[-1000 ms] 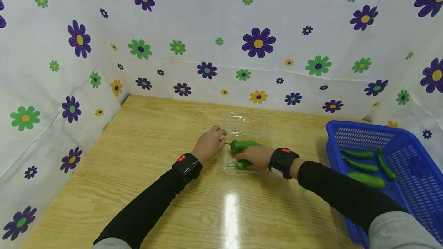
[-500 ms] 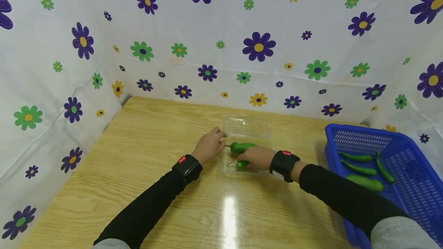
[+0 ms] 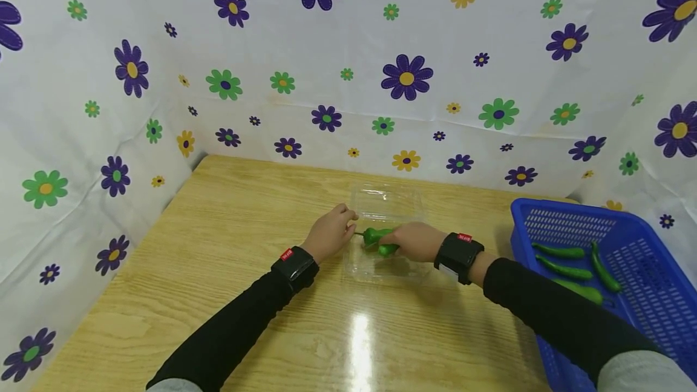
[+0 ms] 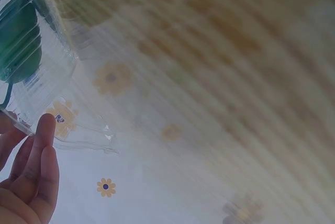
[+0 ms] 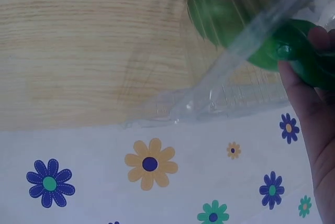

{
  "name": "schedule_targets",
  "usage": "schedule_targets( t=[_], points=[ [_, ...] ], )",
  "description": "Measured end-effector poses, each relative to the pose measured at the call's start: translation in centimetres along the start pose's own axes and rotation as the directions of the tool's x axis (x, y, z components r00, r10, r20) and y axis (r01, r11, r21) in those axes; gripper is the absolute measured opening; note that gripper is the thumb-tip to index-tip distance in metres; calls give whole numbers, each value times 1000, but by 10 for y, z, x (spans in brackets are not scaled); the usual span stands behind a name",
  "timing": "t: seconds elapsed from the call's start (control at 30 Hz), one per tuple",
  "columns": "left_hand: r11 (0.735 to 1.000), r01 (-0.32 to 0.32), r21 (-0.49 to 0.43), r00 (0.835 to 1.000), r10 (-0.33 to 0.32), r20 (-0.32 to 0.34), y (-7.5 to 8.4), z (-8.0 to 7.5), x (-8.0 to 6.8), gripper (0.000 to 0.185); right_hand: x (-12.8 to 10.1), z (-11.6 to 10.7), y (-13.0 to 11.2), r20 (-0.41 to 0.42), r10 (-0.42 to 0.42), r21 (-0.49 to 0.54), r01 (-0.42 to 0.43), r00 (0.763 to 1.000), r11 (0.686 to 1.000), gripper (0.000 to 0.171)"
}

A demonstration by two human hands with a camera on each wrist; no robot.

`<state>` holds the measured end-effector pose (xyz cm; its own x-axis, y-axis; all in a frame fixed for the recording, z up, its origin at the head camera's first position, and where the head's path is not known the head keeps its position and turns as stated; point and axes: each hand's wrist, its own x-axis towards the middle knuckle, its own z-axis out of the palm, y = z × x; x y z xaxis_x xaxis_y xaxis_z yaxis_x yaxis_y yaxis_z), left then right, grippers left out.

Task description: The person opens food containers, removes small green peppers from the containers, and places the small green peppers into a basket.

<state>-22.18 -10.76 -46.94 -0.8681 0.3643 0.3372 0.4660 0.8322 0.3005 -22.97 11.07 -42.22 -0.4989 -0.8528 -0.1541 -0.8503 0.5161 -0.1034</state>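
Note:
In the head view, a clear plastic clamshell box (image 3: 359, 268) lies on the table, its lid (image 3: 385, 198) folded back toward the wall. My left hand (image 3: 329, 233) pinches the box's left rim; in the left wrist view its fingers (image 4: 46, 130) lie right at the plastic edge. One green pepper (image 3: 373, 235) rests in the far part of the box, stem pointing left. My right hand (image 3: 416, 241) grips a second green pepper (image 3: 388, 250) low over the box, close beside the first. Much of both peppers is hidden by the right hand. The right wrist view shows the held pepper (image 5: 296, 41) between thumb and fingers.
On the right stands a blue plastic basket (image 3: 523, 241) holding several green peppers (image 3: 569, 271) of slim and thicker shapes. The wooden table (image 3: 245, 210) meets a white flowered cloth (image 3: 327, 47) behind and at the sides.
My right hand has moved the held pepper slightly away from me and to the right, closer to the pepper in the box. The left hand stays at the rim.

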Motion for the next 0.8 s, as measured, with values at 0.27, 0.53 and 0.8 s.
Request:
schedule_targets(
  t=[0.27,0.53,0.8],
  points=[
    [1000,-4,-2,1000,4,3,0,1,0,19,-7,-17,-1,-34,32,29,-31,999,999,31],
    [1000,-11,-10,1000,11,-12,-1,3,0,18,-28,-35,10,-102,68,59,-62,992,996,30],
    [1000,-2,-17,1000,2,-13,2,0,0,18,-61,-53,21,-173,146,78,-134,974,988,31]
  ],
)
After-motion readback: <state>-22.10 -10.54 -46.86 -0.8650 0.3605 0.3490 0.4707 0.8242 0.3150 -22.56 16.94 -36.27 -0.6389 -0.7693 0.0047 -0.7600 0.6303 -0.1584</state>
